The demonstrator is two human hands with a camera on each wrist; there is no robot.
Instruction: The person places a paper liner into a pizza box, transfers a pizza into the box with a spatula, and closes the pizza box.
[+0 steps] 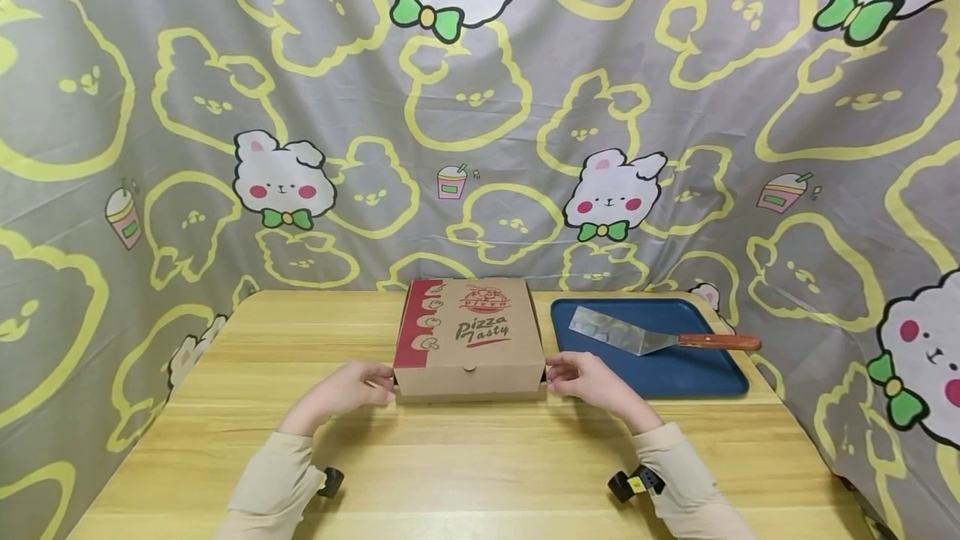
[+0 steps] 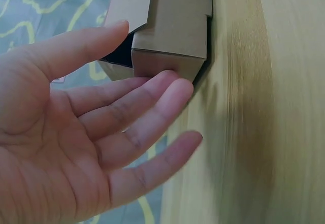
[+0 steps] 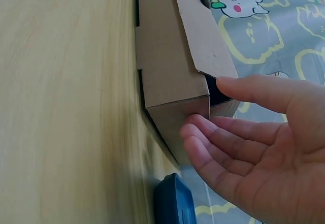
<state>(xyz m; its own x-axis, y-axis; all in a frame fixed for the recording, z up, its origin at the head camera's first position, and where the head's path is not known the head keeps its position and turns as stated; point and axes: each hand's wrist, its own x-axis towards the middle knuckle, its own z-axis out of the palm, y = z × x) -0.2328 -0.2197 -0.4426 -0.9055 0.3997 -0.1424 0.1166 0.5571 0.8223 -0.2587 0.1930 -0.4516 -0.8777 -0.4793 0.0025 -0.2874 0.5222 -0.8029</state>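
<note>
A closed cardboard pizza box (image 1: 498, 340), printed in red and black, lies on the wooden table. Its lid sits slightly above the side walls, leaving dark gaps at the front corners. My left hand (image 1: 356, 387) is at the front left corner; the thumb is by the lid edge and relaxed fingers (image 2: 170, 99) touch the side wall. At the front right corner, my right hand (image 1: 587, 380) mirrors this, its thumb at the lid edge and loosely bent fingers (image 3: 200, 153) against the side. The box's inside is hidden.
Right of the box lies a blue tray (image 1: 675, 377). A metal spatula (image 1: 615, 332) with a wooden handle rests across it, the handle reaching past the tray's right rim. A patterned curtain (image 1: 480, 107) surrounds the wooden table (image 1: 465, 465) at the back and sides.
</note>
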